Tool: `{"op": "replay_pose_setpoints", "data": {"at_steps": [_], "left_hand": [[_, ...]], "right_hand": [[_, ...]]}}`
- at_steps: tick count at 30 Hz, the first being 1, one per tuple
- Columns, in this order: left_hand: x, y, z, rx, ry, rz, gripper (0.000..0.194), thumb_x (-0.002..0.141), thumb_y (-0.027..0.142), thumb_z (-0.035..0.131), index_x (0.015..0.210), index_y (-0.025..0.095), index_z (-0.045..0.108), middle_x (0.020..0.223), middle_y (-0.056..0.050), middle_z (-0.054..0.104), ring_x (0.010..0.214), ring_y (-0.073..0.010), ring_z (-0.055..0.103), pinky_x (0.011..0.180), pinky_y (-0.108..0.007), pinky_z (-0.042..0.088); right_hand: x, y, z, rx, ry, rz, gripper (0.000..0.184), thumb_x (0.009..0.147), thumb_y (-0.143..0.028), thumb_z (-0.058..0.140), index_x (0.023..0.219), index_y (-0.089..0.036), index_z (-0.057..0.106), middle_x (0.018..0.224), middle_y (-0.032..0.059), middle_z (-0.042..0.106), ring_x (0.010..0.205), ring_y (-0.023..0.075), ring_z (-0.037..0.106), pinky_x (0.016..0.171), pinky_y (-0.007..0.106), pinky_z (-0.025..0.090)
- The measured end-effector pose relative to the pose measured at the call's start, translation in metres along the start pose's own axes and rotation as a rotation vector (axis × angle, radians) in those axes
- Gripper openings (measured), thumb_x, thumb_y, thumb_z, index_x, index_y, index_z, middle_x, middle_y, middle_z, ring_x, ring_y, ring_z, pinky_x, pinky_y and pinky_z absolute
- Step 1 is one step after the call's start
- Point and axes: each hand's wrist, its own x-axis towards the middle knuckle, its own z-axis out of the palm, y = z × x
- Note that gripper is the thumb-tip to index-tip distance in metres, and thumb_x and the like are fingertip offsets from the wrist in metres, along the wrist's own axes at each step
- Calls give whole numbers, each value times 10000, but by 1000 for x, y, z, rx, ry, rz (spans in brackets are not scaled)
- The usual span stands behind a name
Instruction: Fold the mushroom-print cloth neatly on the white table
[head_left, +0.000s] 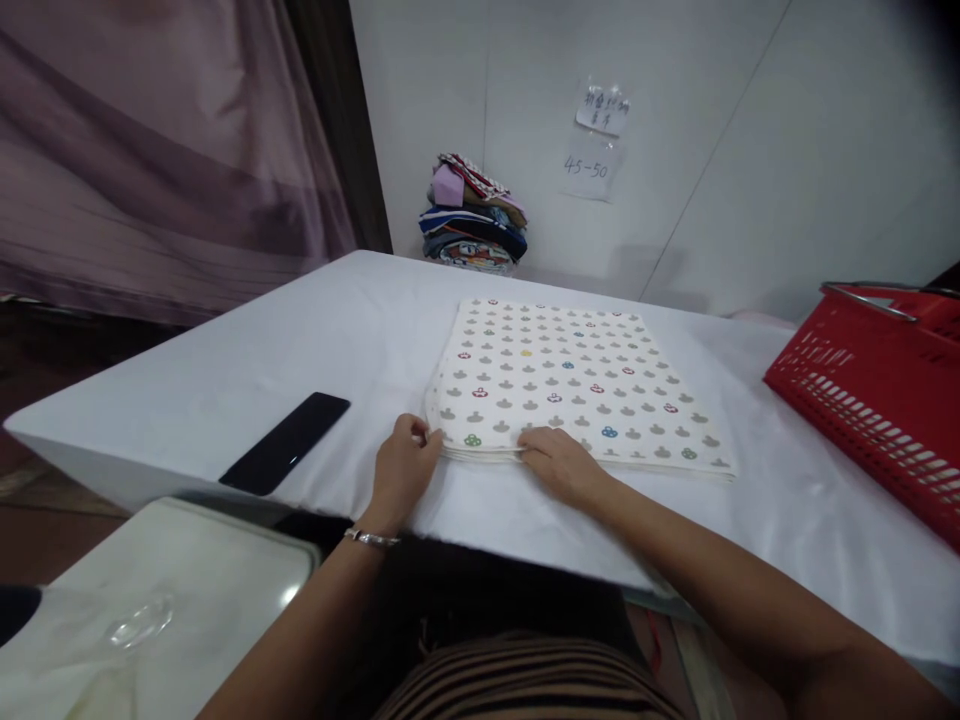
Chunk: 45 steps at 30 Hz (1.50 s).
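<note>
A white cloth (577,380) printed with grey and coloured mushroom-like shapes lies folded in layers on the white-covered table. At its near left corner, my left hand (409,455) pinches the edge between thumb and fingers. My right hand (559,460) is at the middle of the near edge, its fingers closed over the layers. The cloth's front edge shows several layers between the two hands. My fingertips partly hide the spots they grip.
A black phone-like slab (286,442) lies left of the cloth. To the right stands a red plastic basket (877,390). A stack of folded fabrics (474,225) rises behind the table's far edge. Paper signs (589,170) hang on the wall. A pale lid-like surface (187,570) is at lower left.
</note>
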Motion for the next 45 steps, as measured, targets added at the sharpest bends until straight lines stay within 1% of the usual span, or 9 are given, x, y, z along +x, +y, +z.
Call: {"op": "replay_pose_setpoints", "data": {"at_steps": [5,7,10,14,18,24,30,38,45], "left_hand": [[-10,9,-4,175,88,279,199,832,315,485,992,214,548,1142,-73,541,877,-194,562,635,-287,405],[-13,14,-4,244,77,473,164,854,284,469,925,213,598,1121,-70,544,958,-213,521,727,-309,408],[-14,20,0,299,-65,728,182,870,265,468,822,210,634,972,-56,580,909,-206,496,787,-342,384],[-13,25,8,291,-204,872,155,867,251,498,822,208,640,890,-37,578,869,-187,484,752,-339,371],[-12,27,12,280,-212,941,117,856,215,514,888,194,625,915,-37,579,881,-180,480,765,-338,373],[-12,29,17,292,-169,1020,159,858,158,480,757,168,603,932,-36,575,871,-170,468,772,-323,380],[-10,31,21,327,-220,969,121,850,179,512,829,180,632,890,-37,566,865,-178,467,756,-331,392],[-6,35,22,196,-281,919,163,867,200,497,765,180,623,863,-25,559,855,-165,472,749,-318,408],[-10,32,29,308,-185,984,177,891,128,421,814,141,579,1003,-51,572,952,-187,476,827,-346,411]], "right_hand": [[2,0,4,-28,-4,-9,196,946,-207,353,1029,-235,528,1103,35,603,977,180,527,877,336,417],[4,-1,6,-22,7,-8,200,947,-212,352,1020,-234,537,1088,36,604,975,179,524,878,334,410],[9,-4,9,15,28,14,196,943,-212,362,1012,-231,544,1033,32,611,956,174,519,870,323,403],[12,-6,9,54,-1,14,205,937,-206,360,1009,-207,552,1003,36,609,933,170,510,850,312,390],[13,-8,7,60,-18,5,226,938,-207,351,994,-196,569,986,47,607,918,173,502,839,318,379],[12,-10,3,6,-30,-54,226,919,-182,364,971,-193,584,990,58,598,919,180,496,823,324,391],[10,-3,11,-119,2,-187,253,919,-165,360,1031,-168,586,1041,83,597,938,197,488,815,336,407],[10,1,17,-169,60,-235,253,916,-159,377,1059,-174,585,981,65,616,886,185,512,773,318,418],[9,0,17,-252,120,-252,262,926,-147,365,1064,-156,588,957,81,624,870,197,522,740,324,432]]}}
